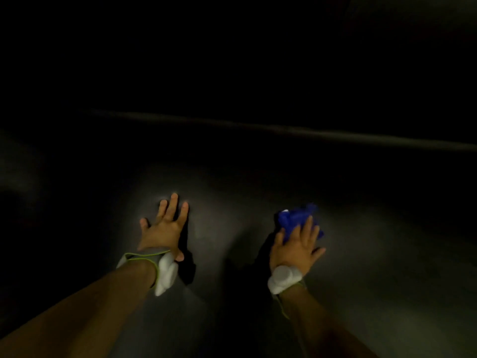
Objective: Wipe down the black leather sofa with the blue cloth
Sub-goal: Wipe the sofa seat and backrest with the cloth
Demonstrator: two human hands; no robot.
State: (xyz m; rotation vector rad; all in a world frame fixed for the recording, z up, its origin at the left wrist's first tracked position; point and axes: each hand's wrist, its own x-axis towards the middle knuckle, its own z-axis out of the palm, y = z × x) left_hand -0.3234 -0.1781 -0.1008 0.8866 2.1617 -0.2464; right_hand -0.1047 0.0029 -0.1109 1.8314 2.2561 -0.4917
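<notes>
The black leather sofa (232,177) fills the dark view; only a lit patch around my hands shows its surface. My left hand (164,227) lies flat on the leather with fingers spread and straight. To its right, my right hand (296,244) presses the crumpled blue cloth (294,215) down onto the sofa with straight fingers on top of it. Part of the cloth sticks out beyond the fingertips, slightly blurred. Both wrists wear white sensor bands.
A faint lighter seam or edge (284,129) of the sofa runs across the view above my hands, sloping down to the right. Everything beyond it is too dark to make out.
</notes>
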